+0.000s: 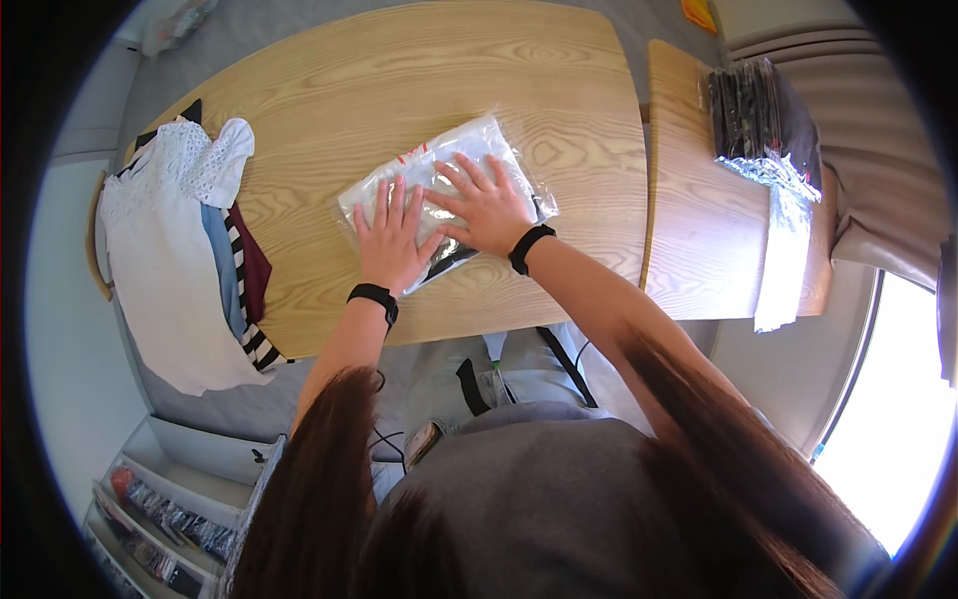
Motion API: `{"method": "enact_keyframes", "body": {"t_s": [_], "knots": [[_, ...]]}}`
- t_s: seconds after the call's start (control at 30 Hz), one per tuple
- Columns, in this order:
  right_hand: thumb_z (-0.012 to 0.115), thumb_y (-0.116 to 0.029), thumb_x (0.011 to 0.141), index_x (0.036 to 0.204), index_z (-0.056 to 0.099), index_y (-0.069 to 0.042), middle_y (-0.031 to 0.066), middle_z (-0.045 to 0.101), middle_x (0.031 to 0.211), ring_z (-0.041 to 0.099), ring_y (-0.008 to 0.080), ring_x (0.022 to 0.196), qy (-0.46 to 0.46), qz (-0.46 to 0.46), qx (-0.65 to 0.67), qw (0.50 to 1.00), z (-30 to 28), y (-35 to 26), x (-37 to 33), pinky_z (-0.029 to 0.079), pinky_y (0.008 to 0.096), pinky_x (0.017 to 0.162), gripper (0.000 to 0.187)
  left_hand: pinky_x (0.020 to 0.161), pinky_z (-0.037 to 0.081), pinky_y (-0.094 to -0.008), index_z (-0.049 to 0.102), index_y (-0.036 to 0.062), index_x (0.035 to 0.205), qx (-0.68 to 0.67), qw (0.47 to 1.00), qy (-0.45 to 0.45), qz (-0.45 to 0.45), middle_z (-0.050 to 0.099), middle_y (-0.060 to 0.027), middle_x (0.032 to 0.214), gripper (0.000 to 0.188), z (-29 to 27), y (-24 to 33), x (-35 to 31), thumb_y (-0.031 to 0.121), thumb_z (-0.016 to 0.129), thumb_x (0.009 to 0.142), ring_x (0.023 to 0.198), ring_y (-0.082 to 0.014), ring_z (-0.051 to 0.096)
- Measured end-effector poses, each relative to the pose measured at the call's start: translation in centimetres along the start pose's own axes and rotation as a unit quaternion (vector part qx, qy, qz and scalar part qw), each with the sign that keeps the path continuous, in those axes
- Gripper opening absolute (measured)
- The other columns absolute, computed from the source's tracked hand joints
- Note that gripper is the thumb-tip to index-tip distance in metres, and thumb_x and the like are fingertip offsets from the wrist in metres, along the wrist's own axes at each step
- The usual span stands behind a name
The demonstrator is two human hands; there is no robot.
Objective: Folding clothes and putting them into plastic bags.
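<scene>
A clear plastic bag (461, 143) with something white and a dark part inside lies flat and slightly turned on the wooden table (399, 75). My left hand (391, 238) presses on its left half, fingers spread and pointing away from me. On its right half rests my right hand (486, 208), also flat with fingers apart, its thumb close to the left thumb. Red marks show along the bag's far edge, and loose plastic sticks out at its right side. Both wrists wear black bands. The hands hide part of the bag's middle.
Clothes lie piled at the table's left end: a white lace-topped garment (165, 265), with blue, maroon and striped cloth beneath. On a side table (689, 240) at the right sits a stack of dark bagged items (763, 120) beside clear plastic sleeves (783, 255). An open drawer unit (195, 464) stands lower left.
</scene>
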State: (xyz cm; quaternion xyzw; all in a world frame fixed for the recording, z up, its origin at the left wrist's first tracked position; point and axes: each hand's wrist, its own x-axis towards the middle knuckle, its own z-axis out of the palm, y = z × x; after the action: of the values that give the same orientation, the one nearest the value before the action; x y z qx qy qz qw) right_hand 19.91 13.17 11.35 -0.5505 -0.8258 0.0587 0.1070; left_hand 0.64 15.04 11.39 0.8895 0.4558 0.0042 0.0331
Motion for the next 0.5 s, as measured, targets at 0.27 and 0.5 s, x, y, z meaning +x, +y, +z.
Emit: {"method": "enact_keyframes", "body": {"t_s": [0.27,0.5], "knots": [[0.043,-0.058,0.085,0.138,0.037,-0.032,0.0025,0.030,0.147,0.023,0.0276,0.136,-0.040,0.007,-0.003,0.999,0.3,0.3,0.5,0.017,0.0570,0.106,0.059,0.101,0.017,-0.0641,0.030,0.0133,0.141,-0.014,1.000,-0.024,-0.001,0.020,-0.0108,0.150,0.070,-0.1,-0.2,0.4,0.054,0.044,0.086,0.139,-0.0292,0.015],[0.042,-0.058,0.086,0.137,0.039,-0.032,0.0027,0.029,0.147,0.022,0.0282,0.137,-0.059,0.009,0.010,0.998,0.9,0.2,0.8,0.015,0.0577,0.107,0.058,0.101,0.018,-0.0643,0.038,0.0142,0.138,-0.027,1.000,-0.009,-0.006,0.025,-0.0099,0.148,0.068,0.5,-0.5,0.2,0.053,0.050,0.083,0.138,-0.0288,0.019]]}}
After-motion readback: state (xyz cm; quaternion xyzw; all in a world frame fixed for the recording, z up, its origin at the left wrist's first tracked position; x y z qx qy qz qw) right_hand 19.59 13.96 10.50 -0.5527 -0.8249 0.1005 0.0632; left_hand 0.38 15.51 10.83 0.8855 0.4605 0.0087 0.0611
